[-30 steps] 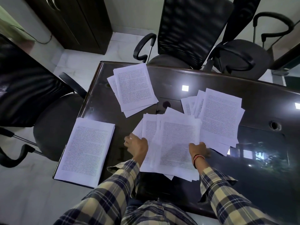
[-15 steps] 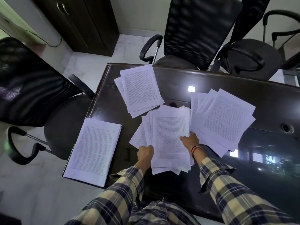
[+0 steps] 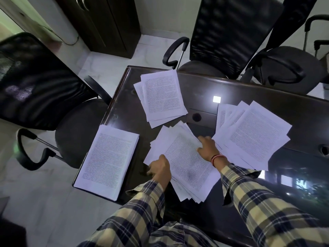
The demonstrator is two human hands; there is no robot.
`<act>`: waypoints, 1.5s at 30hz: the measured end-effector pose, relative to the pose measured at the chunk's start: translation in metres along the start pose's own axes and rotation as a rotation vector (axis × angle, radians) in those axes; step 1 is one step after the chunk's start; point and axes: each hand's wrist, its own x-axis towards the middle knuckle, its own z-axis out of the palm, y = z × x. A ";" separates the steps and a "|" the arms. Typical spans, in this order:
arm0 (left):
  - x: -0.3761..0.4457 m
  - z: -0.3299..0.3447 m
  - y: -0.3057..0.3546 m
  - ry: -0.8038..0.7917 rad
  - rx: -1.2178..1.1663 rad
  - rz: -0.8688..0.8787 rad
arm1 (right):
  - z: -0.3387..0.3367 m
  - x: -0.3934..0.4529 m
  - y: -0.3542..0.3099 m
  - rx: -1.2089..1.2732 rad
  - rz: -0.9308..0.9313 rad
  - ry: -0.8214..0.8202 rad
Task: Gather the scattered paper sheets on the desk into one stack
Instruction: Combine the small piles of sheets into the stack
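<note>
A dark, glossy tabletop reflects a square ceiling light and some greenery near its right edge. Four groups of printed paper lie on it. A neat stack sits at the near left corner, squared to the edge. A small loose pile lies near the far edge. A fanned spread covers the right side. Between them, a ragged bundle of sheets lies tilted in front of the person.

The left hand grips the bundle's left edge, its fingers curled under the paper. The right hand rests on the bundle's upper right, fingers bent onto the top sheet; whether they pinch it I cannot tell.

Black mesh office chairs stand round the tabletop on a pale marble floor; a dark wooden cabinet stands against the far wall.
</note>
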 end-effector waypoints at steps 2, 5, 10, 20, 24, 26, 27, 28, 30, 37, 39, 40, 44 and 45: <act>-0.002 0.000 0.005 -0.033 -0.044 -0.056 | 0.006 -0.002 -0.009 -0.009 0.042 0.009; -0.007 -0.001 -0.001 -0.113 -0.131 -0.026 | 0.016 -0.003 -0.014 -0.049 0.063 -0.027; -0.010 -0.005 0.014 -0.204 -0.419 -0.100 | 0.016 -0.002 -0.009 0.299 0.146 -0.081; -0.018 -0.056 0.090 -0.451 -0.424 0.606 | -0.054 -0.038 -0.007 0.926 -0.145 0.162; -0.032 -0.064 0.126 -0.412 -0.412 0.858 | -0.083 -0.051 -0.024 0.940 -0.281 0.322; -0.035 -0.064 0.134 -0.428 -0.441 0.958 | -0.093 -0.059 -0.032 0.930 -0.303 0.385; -0.037 -0.065 0.136 -0.437 -0.451 0.984 | -0.096 -0.061 -0.033 0.902 -0.326 0.407; -0.036 -0.064 0.136 -0.437 -0.443 0.996 | -0.098 -0.062 -0.035 0.857 -0.349 0.420; -0.038 -0.061 0.134 -0.406 -0.400 1.007 | -0.098 -0.063 -0.035 0.786 -0.368 0.421; -0.053 -0.057 0.133 -0.344 -0.418 1.065 | -0.100 -0.078 -0.043 0.928 -0.350 0.435; -0.063 -0.056 0.140 -0.346 -0.444 1.027 | -0.109 -0.082 -0.052 1.006 -0.381 0.492; -0.068 -0.055 0.144 -0.346 -0.482 1.015 | -0.114 -0.085 -0.057 1.041 -0.384 0.521; -0.081 -0.050 0.160 -0.231 -0.624 0.984 | -0.130 -0.091 -0.077 1.145 -0.396 0.610; -0.084 -0.049 0.162 -0.214 -0.646 0.979 | -0.131 -0.090 -0.080 1.164 -0.374 0.638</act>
